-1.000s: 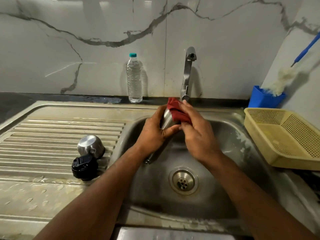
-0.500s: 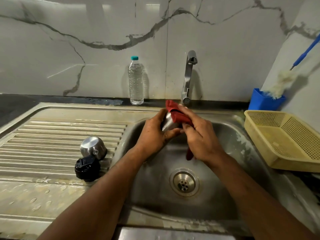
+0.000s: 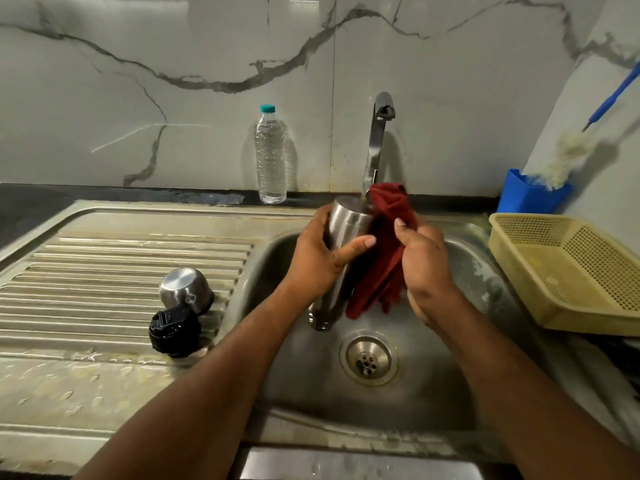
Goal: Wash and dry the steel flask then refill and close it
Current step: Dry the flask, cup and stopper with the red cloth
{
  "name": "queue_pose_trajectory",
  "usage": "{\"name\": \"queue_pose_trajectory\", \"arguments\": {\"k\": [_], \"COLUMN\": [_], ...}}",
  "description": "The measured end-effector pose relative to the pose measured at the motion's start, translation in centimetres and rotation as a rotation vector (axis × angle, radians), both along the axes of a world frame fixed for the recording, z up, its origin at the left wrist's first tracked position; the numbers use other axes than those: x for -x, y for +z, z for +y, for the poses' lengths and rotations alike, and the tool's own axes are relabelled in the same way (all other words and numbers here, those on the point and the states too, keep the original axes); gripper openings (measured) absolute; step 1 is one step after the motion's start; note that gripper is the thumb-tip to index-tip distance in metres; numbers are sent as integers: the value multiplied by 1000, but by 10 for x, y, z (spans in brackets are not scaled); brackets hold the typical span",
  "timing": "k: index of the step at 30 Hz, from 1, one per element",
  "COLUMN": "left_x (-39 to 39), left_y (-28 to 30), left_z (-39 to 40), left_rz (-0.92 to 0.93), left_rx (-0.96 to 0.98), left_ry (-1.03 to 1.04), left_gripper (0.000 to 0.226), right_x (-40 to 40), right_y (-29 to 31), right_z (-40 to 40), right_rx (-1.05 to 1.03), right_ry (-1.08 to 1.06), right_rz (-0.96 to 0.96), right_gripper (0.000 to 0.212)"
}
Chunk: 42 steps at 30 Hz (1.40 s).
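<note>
Over the sink basin [image 3: 460, 382] my left hand [image 3: 317, 258] grips the steel flask [image 3: 348, 223], which is held mouth down and tilted. My right hand [image 3: 424, 268] holds a dark red cloth [image 3: 384, 258] against the flask's right side; the cloth hangs down and covers part of the body. On the draining board [image 3: 104, 278] to the left lie the flask's steel cup [image 3: 185, 289] and its black stopper [image 3: 174, 330], side by side.
A capped clear water bottle [image 3: 269, 157] stands against the marble wall, left of the steel tap [image 3: 377, 140]. A yellow plastic basket [image 3: 571, 268] sits at the right of the sink, with a blue holder [image 3: 530, 195] and a brush behind it. Water drops lie on the near counter.
My right hand has slid the red cloth from the flask's upper end down along its right side. More of the steel body shows now.
</note>
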State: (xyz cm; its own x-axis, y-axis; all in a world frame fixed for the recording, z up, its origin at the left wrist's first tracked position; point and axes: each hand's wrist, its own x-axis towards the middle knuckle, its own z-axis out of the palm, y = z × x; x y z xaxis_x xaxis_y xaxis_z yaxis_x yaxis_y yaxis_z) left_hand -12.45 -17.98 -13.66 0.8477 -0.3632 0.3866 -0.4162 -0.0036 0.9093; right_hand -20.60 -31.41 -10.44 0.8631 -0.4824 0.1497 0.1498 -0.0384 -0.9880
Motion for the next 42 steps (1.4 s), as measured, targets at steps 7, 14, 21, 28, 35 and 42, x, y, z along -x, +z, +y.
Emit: {"name": "queue_pose_trajectory", "arguments": {"k": [7, 14, 21, 28, 35, 42], "left_x": [-7, -6, -12, 4, 17, 22], "left_y": [4, 5, 29, 44, 47, 54], "left_z": [2, -1, 15, 3, 7, 9], "left_rz": [281, 387, 645, 731, 538, 503], "left_rx": [360, 436, 664, 711, 701, 726], "left_ry": [61, 81, 143, 63, -138, -112], "left_gripper": [61, 58, 57, 54, 39, 29], "right_x": [3, 0, 4, -3, -4, -7], "right_y": [-12, -12, -15, -26, -25, -31], "right_z": [11, 21, 4, 19, -16, -16], "right_rx": [125, 31, 1208, 1119, 293, 261], "right_ry": [-32, 288, 402, 48, 485, 500], "right_rz": [366, 259, 162, 66, 167, 170], "right_gripper": [26, 50, 135, 132, 67, 70]}}
